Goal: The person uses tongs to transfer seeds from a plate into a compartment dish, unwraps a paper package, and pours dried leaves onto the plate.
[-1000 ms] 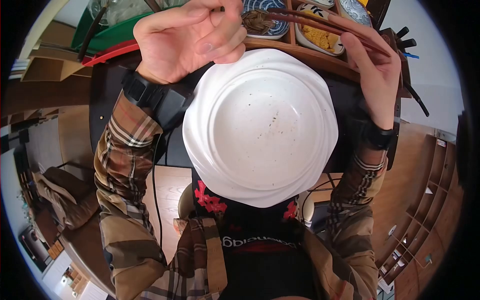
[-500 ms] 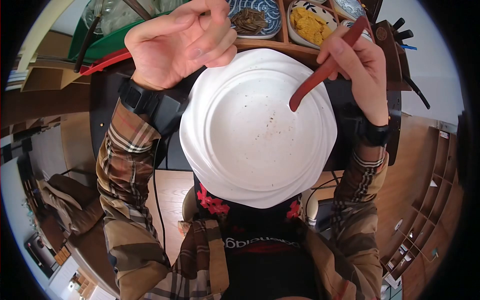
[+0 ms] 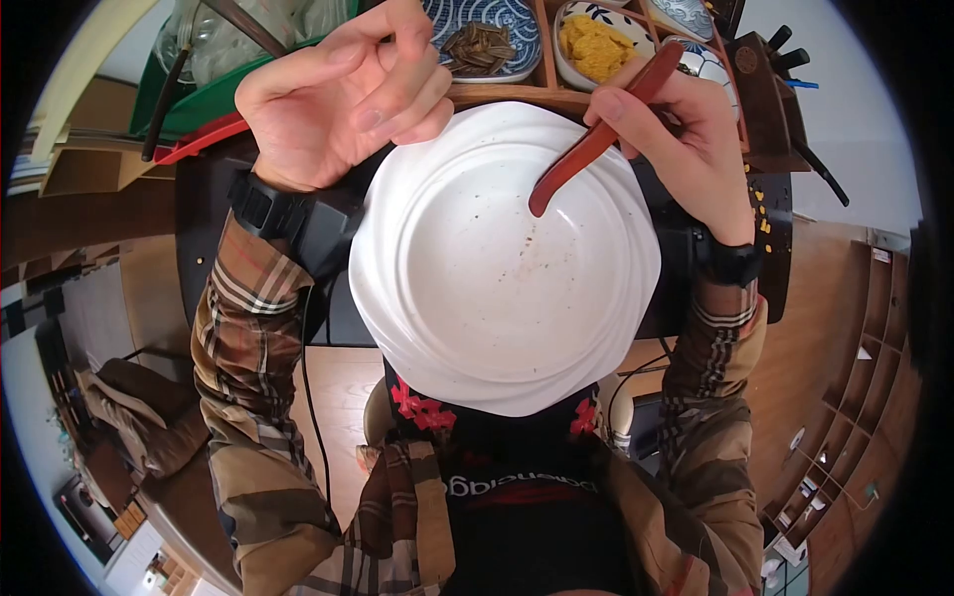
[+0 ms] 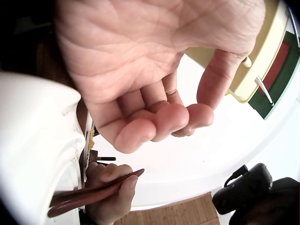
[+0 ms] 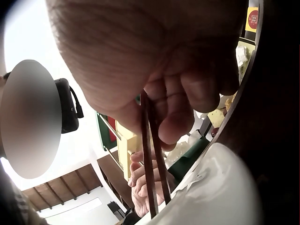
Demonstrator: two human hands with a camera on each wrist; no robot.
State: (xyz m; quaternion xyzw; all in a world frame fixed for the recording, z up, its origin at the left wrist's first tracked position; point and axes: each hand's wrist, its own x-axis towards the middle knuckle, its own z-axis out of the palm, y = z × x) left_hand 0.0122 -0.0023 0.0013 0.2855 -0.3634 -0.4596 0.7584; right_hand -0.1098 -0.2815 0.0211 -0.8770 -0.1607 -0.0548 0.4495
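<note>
My right hand [image 3: 686, 139] grips a pair of reddish-brown wooden tongs [image 3: 596, 139], their tips hanging over the upper middle of a white bowl [image 3: 385, 283]. In the right wrist view the two slim arms of the tongs [image 5: 148, 161] run down toward the white rim. Small dark specks dot the bowl's inside. Palm up with fingers loosely bent, my left hand [image 3: 343, 104] stays near the bowl's upper left edge and holds nothing. Beyond the bowl are a blue-patterned dish [image 3: 532, 30] of dark dry strips [image 3: 479, 48] and a dish of yellow crumbly food [image 3: 596, 48].
A wooden compartment tray [image 3: 537, 96] holds these dishes and others at the back. Behind the left hand stands a green container [image 3: 149, 104] with clear plastic inside. Yellow bits [image 3: 763, 214] lie on the black table [image 3: 214, 238] at right. A dark wooden holder [image 3: 760, 89] stands beside the tray.
The tongs have swung from the dish of dark strips back over the bowl, then farther left toward its middle. My left hand keeps its pose. The head view has shifted slightly.
</note>
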